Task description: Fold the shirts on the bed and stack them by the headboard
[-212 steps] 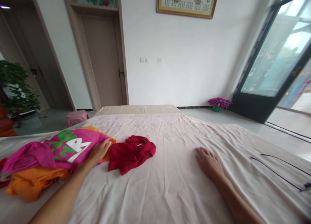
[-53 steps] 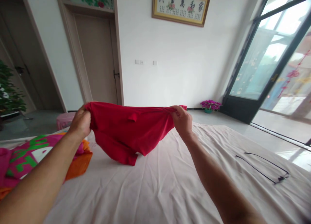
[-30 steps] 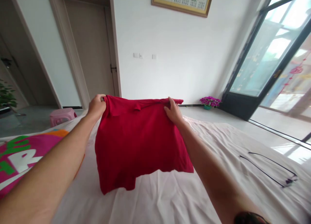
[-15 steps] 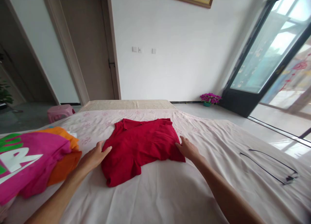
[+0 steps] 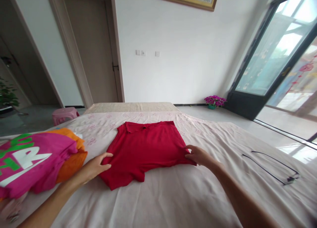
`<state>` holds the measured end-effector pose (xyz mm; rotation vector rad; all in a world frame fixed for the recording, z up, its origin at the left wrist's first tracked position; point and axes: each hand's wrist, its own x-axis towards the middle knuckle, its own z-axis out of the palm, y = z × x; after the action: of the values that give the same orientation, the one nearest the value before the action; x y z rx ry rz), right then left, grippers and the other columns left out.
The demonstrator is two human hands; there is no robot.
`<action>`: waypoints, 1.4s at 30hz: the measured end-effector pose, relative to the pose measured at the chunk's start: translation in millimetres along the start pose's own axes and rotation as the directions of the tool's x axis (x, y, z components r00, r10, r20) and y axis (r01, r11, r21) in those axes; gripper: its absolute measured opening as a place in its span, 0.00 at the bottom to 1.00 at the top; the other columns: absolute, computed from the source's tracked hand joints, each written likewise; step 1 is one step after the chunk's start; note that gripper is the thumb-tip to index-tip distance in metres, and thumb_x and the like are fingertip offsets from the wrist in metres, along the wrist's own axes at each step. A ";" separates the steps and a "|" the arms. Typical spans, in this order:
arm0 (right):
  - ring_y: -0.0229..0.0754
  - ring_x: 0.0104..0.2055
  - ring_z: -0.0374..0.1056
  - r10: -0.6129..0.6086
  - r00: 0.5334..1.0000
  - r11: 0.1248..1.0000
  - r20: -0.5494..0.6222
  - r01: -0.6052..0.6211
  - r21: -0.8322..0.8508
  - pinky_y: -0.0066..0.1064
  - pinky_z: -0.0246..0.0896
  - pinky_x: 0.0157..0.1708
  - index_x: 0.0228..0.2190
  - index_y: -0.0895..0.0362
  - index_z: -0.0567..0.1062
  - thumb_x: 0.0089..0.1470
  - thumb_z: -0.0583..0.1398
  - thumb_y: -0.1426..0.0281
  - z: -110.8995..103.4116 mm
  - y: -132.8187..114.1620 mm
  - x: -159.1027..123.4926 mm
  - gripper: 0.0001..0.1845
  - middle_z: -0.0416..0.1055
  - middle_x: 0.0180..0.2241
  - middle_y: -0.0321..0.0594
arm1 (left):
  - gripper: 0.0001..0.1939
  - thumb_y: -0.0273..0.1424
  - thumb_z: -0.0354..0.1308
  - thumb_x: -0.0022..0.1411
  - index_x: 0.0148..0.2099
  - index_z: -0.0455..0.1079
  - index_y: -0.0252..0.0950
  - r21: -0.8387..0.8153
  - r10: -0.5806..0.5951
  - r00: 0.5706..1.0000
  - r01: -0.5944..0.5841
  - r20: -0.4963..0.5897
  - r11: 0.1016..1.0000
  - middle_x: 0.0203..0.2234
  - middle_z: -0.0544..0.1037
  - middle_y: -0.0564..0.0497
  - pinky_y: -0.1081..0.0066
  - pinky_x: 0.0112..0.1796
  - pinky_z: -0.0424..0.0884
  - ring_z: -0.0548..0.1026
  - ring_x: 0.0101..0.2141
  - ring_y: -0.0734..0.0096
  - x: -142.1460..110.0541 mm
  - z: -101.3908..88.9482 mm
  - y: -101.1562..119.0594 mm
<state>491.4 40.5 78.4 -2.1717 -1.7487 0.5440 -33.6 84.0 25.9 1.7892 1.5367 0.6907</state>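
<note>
A pair of red shorts (image 5: pixel 147 148) lies spread on the sheet, its waist edge on the far side and its leg openings toward me. My left hand (image 5: pixel 97 167) grips the left side edge, thumb and fingers on either side of the cloth. At the opposite edge, my right hand (image 5: pixel 199 154) pinches the fabric near the right leg opening. The fingers under the cloth are partly hidden. The front is mostly smooth, with the waist edge slightly rumpled.
A pink printed garment (image 5: pixel 49 152) and orange cloth (image 5: pixel 74 162) are heaped at the left. Black-framed glasses (image 5: pixel 291 179) rest on the pale sheet (image 5: pixel 153 205) at the right. Beyond the bed stand a pink stool (image 5: pixel 65 113) and purple flowers (image 5: pixel 215 101).
Both hands have moved outward, and the right side of the shorts has been drawn to the right. The cloth is flatter and less creased. My view has shifted slightly.
</note>
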 end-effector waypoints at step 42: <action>0.50 0.66 0.54 -0.187 0.970 0.982 -0.158 0.180 -0.061 0.42 0.45 0.65 0.60 0.55 0.66 0.58 0.55 0.62 50.5 42.3 22.1 0.30 0.59 0.64 0.45 | 0.25 0.38 0.45 0.65 0.60 0.68 0.36 0.371 0.417 0.909 -0.381 -0.019 0.847 0.61 0.69 0.43 0.58 0.62 0.60 0.64 0.62 0.61 15.1 39.7 -11.0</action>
<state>508.5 52.8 12.2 -1.9934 -1.8630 0.2749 -7.9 93.9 -8.2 2.4328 1.4312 0.7347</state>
